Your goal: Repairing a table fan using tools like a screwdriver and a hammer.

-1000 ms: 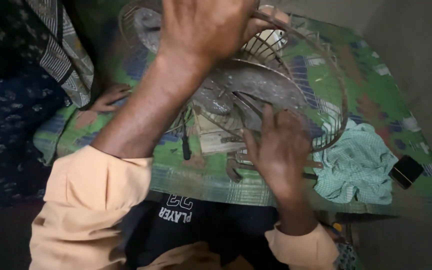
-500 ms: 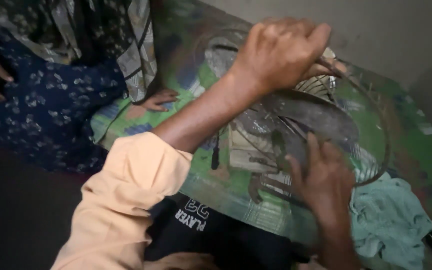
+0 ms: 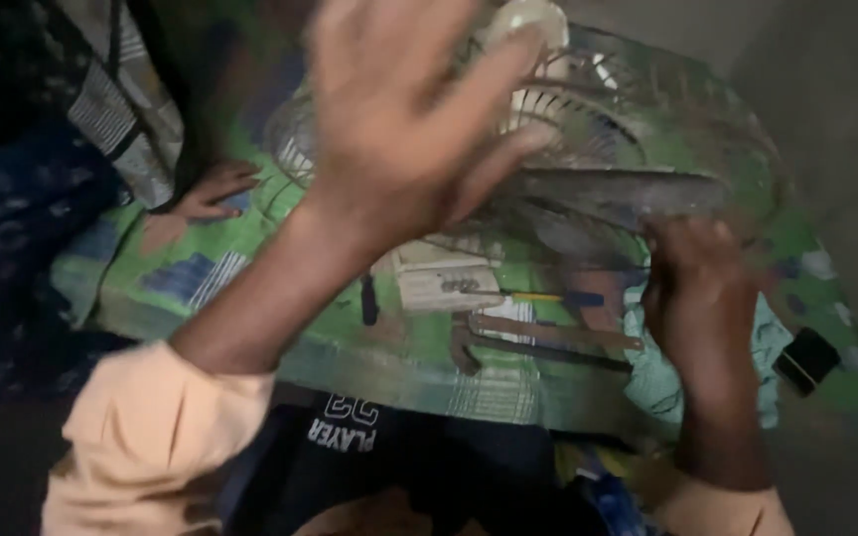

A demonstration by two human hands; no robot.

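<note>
Head camera view looks down on a table fan (image 3: 588,169) lying on a table under a green patterned cloth (image 3: 280,238), its wire guard (image 3: 747,149) curving round a grey blade (image 3: 628,191) and a pale ribbed motor housing (image 3: 558,109). Left hand (image 3: 399,129) is raised above the fan, blurred, fingers spread apart and holding nothing. Right hand (image 3: 697,288) sits at the near rim of the guard beneath the blade; it seems curled against the wire, but the dim light keeps me from telling whether it is clamped on it or only resting there. Risks, as I judge them: fingers near the blade's edge and the thin guard wires could be nicked or pinched if the blade turns, and the fan could slide on the loose cloth. Another person's hand (image 3: 211,191) rests on the cloth just beside the guard and could be caught. A teal rag (image 3: 662,377) lies under the right wrist. A small pale rectangular box (image 3: 446,288) sits near the table's front edge, pliers (image 3: 538,342) and a yellow-handled screwdriver (image 3: 543,298) beside it; a small black block (image 3: 806,359) lies at the right. Loose tools could be knocked off.
</note>
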